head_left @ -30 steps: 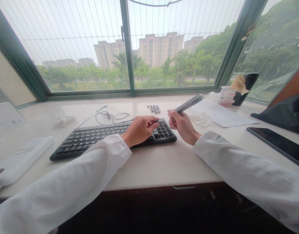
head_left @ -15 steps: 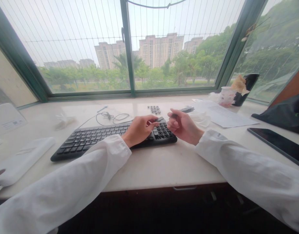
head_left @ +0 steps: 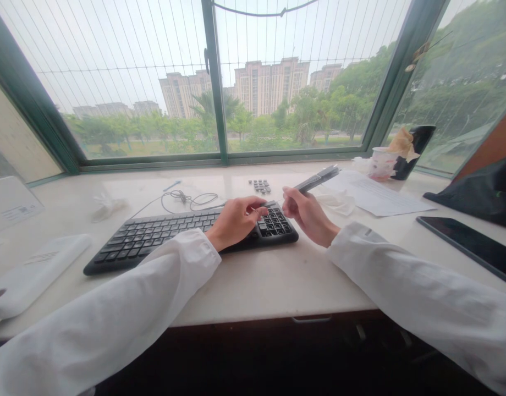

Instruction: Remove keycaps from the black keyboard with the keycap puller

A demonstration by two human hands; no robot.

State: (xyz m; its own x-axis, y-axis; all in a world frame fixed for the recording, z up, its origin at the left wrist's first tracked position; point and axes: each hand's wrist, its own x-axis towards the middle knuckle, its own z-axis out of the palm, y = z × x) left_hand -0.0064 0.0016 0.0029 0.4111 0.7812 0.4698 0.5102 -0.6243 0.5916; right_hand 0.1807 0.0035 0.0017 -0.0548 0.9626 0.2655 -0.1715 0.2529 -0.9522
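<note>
Desk [head_left: 253, 286] | left hand [head_left: 236, 223] relaxed on keyboard [head_left: 154, 239] | right hand [head_left: 308, 214] grips dark pen [head_left: 319, 179], probably

We see a black keyboard [head_left: 154, 242] with white key legends on a cream counter [head_left: 278, 286], and white sleeves [head_left: 100, 313] on both arms. To the right lie a dark grey pen [head_left: 318, 178], a white sheet [head_left: 372, 195] printed in grey lines, and dark green frames [head_left: 215, 82] around the window.

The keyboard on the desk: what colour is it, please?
The keyboard is black, clearest in the head view.
</note>
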